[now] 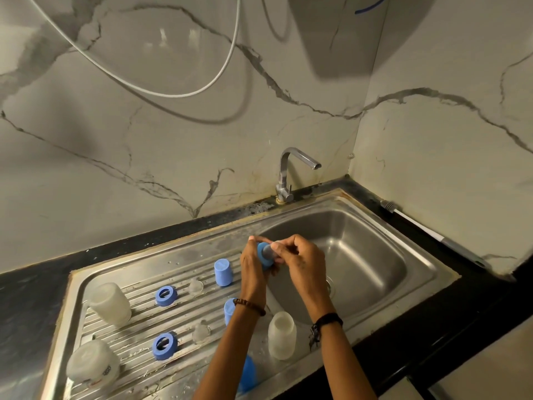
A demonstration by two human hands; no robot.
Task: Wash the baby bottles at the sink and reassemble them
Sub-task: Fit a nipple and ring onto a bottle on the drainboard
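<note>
Fitting a teat into a blue ring, held over the sink's left edge.

On the draining board left of the sink basin (360,255), two clear bottles (109,303) (93,368) are stood upside down at the far left, followed by two blue rings (166,295) (165,345), two clear teats (196,285) (201,332) and a blue cap (223,272). Nearer the basin, a third bottle (282,334) is stood by its front-left corner. Above the basin's left rim, a blue ring with a teat (266,254) is gripped by the left hand (253,269), while the teat is pinched by the curled fingers of the right hand (302,264). Behind the basin, a tap (288,174) is mounted.
</note>
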